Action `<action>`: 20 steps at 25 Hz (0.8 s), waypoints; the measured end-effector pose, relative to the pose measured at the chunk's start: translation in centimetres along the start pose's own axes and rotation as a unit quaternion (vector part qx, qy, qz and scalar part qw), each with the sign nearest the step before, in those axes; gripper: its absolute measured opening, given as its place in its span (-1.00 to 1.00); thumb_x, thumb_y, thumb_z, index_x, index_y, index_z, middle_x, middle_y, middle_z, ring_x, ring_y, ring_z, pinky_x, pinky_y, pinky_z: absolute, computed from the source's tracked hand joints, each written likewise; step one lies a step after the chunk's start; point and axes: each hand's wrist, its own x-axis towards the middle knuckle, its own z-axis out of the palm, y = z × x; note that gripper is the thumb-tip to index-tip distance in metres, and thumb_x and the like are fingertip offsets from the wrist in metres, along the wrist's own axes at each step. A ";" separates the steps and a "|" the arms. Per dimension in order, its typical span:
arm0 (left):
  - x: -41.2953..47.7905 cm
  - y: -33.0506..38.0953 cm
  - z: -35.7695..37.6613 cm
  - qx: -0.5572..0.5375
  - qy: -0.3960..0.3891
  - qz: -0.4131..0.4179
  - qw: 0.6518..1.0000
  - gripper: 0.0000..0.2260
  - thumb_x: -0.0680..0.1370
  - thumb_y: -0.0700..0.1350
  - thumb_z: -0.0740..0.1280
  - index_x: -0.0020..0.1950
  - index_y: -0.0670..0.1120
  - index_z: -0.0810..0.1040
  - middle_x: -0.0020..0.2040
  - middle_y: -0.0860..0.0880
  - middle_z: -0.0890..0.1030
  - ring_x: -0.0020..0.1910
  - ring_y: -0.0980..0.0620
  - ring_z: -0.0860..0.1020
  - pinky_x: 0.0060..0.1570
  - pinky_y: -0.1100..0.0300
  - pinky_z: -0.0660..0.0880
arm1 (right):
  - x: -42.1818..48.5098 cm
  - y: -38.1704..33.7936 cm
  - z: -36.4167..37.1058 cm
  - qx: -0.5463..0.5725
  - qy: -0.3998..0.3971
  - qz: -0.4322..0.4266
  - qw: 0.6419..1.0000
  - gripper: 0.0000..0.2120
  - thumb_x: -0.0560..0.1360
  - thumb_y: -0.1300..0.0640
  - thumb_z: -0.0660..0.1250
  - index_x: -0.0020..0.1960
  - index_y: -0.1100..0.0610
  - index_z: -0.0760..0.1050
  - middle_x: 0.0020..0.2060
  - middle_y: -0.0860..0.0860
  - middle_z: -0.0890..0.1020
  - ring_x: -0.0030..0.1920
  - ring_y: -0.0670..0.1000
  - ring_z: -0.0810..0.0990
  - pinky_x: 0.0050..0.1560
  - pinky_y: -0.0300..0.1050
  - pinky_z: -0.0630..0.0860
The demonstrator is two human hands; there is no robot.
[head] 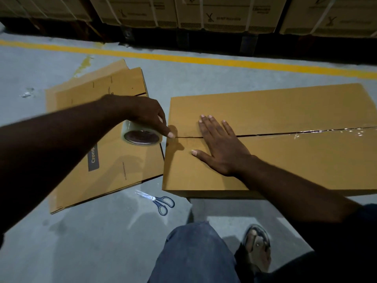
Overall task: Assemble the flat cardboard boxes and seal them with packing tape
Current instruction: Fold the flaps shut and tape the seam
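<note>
A grey concrete floor (102, 231) carries a yellow painted line (204, 60) across it. Beyond the line, printed cartons (224, 15) bound with white straps (201, 11) stand in a row. Blue-handled scissors (158, 201) lie on the floor, blades together. A crumpled clear scrap (26, 94) lies far left.

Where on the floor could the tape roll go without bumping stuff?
Bare grey concrete floor lies below the flat brown cardboard sheets, left of the blue-handled scissors, and between the yellow floor line and the assembled brown cardboard box. It is crowded at the box's left edge, where the left hand holds the clear tape roll beside the right hand.
</note>
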 end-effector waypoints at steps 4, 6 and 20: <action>2.4 -0.8 1.5 -0.009 -0.028 -0.012 0.999 -0.35 0.12 0.54 0.38 0.03 0.15 0.66 0.05 0.09 0.62 0.01 0.07 0.55 -0.01 0.11 0.51 | -0.1 0.5 0.3 -0.002 0.000 0.005 1.000 -0.16 0.59 -0.43 -0.18 0.64 0.11 -0.21 0.63 0.01 -0.21 0.61 -0.01 -0.26 0.59 0.15 -0.16; 3.1 -1.1 2.1 -0.024 -0.027 -0.004 0.999 -0.38 0.14 0.53 0.38 0.03 0.18 0.64 0.08 0.08 0.61 0.05 0.04 0.55 0.03 0.09 0.52 | 0.0 0.7 0.4 0.001 0.002 0.002 1.000 -0.16 0.59 -0.43 -0.17 0.64 0.11 -0.22 0.63 0.02 -0.21 0.61 -0.01 -0.26 0.59 0.15 -0.17; 3.9 -2.1 5.7 -0.115 0.053 0.079 0.989 -0.45 0.40 0.30 0.39 0.28 0.02 0.60 0.10 0.07 0.58 0.07 0.03 0.52 0.07 0.11 0.44 | 0.3 -0.3 0.4 -0.010 0.015 0.041 0.999 -0.21 0.61 -0.35 -0.17 0.64 0.14 -0.18 0.63 0.09 -0.17 0.62 0.09 -0.22 0.58 0.22 -0.14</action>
